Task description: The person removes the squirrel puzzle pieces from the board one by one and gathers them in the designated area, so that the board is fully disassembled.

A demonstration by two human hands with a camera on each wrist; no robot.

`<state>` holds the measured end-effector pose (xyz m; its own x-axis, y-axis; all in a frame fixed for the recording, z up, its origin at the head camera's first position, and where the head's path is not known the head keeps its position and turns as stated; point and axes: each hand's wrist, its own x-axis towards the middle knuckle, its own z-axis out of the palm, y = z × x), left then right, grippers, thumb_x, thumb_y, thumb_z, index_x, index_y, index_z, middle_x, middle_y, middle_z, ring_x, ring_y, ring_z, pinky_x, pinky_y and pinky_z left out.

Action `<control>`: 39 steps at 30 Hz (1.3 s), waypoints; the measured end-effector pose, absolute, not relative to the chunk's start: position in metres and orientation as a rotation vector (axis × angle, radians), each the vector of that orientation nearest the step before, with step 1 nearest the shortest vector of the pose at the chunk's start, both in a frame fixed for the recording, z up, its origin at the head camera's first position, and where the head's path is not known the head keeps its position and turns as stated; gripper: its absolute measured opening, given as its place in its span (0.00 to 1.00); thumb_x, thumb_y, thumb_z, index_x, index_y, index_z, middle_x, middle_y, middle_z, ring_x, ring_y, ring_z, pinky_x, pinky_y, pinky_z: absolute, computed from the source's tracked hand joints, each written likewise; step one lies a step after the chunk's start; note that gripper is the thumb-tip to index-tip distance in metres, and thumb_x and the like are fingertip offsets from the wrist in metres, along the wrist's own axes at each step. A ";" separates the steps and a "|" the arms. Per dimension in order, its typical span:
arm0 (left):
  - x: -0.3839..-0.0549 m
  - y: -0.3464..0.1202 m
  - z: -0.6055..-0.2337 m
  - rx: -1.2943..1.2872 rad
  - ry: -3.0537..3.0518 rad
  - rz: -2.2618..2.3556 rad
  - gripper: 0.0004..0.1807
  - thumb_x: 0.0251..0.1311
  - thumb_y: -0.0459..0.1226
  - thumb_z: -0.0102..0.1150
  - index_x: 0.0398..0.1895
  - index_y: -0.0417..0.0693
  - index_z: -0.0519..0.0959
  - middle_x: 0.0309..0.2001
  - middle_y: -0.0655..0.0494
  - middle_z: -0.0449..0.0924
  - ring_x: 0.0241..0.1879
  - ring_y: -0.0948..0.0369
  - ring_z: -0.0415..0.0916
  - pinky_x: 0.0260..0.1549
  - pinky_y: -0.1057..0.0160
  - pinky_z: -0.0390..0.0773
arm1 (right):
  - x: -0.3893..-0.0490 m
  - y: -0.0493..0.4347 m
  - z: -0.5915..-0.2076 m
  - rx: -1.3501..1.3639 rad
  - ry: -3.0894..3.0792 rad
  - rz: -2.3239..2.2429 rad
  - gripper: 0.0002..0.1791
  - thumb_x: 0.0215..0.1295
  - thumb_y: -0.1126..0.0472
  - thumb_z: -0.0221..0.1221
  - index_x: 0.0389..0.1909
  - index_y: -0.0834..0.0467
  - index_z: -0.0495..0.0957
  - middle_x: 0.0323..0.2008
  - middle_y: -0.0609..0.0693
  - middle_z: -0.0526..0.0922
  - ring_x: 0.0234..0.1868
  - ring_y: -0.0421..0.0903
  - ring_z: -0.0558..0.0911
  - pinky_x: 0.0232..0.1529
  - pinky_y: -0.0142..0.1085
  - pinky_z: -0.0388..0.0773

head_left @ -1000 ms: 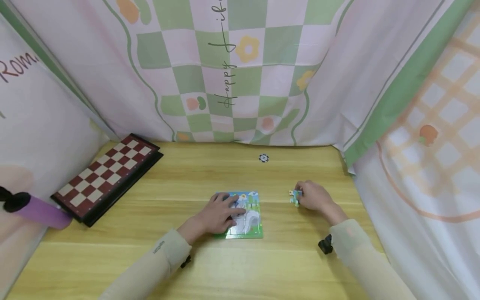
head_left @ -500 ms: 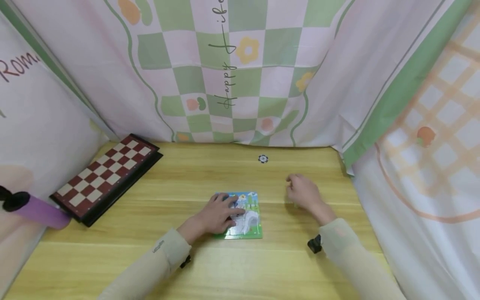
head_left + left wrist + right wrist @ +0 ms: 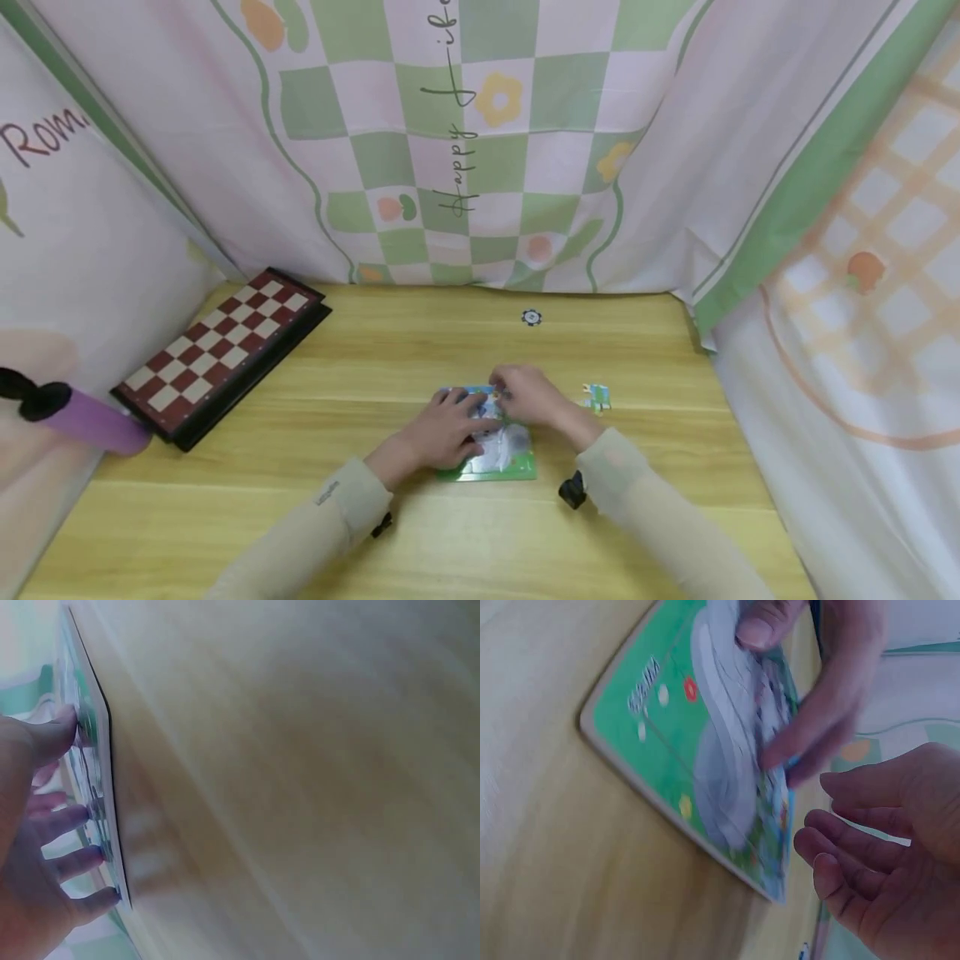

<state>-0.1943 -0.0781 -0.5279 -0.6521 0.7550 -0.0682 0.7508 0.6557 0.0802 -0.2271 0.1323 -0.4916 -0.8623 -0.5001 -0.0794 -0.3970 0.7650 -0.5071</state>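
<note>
A square jigsaw puzzle [image 3: 495, 467] with a green lower edge and a grey-white animal lies on the table. My left hand [image 3: 442, 431] rests on its left part with fingers spread; the left wrist view shows those fingertips [image 3: 75, 861] on its surface. My right hand [image 3: 531, 397] is over the puzzle's upper right corner, close to the left fingers. In the right wrist view, the right hand [image 3: 877, 840] has loosely bent fingers beside the puzzle's edge, and nothing shows between them. Loose jigsaw pieces [image 3: 598, 397] lie right of the puzzle. Both hands partly hide the picture.
A folded red-and-cream chessboard [image 3: 225, 354] lies at the left, beside a purple bottle [image 3: 93, 421] with its black lid raised. Toward the back is a small round black-and-white chip [image 3: 531, 317]. Printed curtains [image 3: 480, 167] enclose the table [image 3: 480, 542].
My right hand has moved left from the loose jigsaw pieces to the puzzle's upper right corner, leaving loose pieces in view. The left hand stays on the puzzle.
</note>
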 end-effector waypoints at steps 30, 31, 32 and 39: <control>-0.195 -0.091 -0.534 1.142 2.865 0.240 0.24 0.67 0.57 0.64 0.57 0.54 0.79 0.71 0.44 0.72 0.70 0.44 0.70 0.70 0.41 0.75 | -0.220 0.108 -0.507 -0.384 2.799 -0.638 0.20 0.61 0.60 0.70 0.51 0.66 0.80 0.42 0.59 0.86 0.38 0.50 0.82 0.41 0.42 0.86; -0.196 -0.091 -0.534 1.138 2.864 0.220 0.24 0.66 0.57 0.64 0.58 0.54 0.79 0.71 0.44 0.72 0.70 0.44 0.70 0.70 0.42 0.75 | -0.219 0.108 -0.507 -0.376 2.798 -0.639 0.20 0.61 0.61 0.70 0.51 0.66 0.80 0.42 0.59 0.86 0.38 0.50 0.82 0.40 0.41 0.86; -0.196 -0.090 -0.533 1.134 2.862 0.202 0.25 0.66 0.57 0.64 0.58 0.54 0.79 0.71 0.44 0.72 0.71 0.44 0.70 0.70 0.42 0.76 | -0.219 0.108 -0.506 -0.374 2.799 -0.635 0.20 0.61 0.60 0.70 0.51 0.65 0.80 0.42 0.59 0.86 0.37 0.50 0.82 0.39 0.41 0.86; -0.197 -0.090 -0.531 1.141 2.854 0.182 0.26 0.67 0.58 0.63 0.60 0.55 0.78 0.72 0.44 0.71 0.71 0.44 0.70 0.70 0.42 0.75 | -0.219 0.108 -0.506 -0.325 2.780 -0.643 0.21 0.62 0.59 0.69 0.52 0.64 0.78 0.40 0.57 0.84 0.35 0.49 0.80 0.32 0.37 0.81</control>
<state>-0.1969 -0.0900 -0.5315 -0.7235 0.6902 -0.0140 0.6828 0.7184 0.1328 -0.2193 0.1082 -0.5056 -0.9389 -0.2745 -0.2079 -0.1553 0.8764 -0.4559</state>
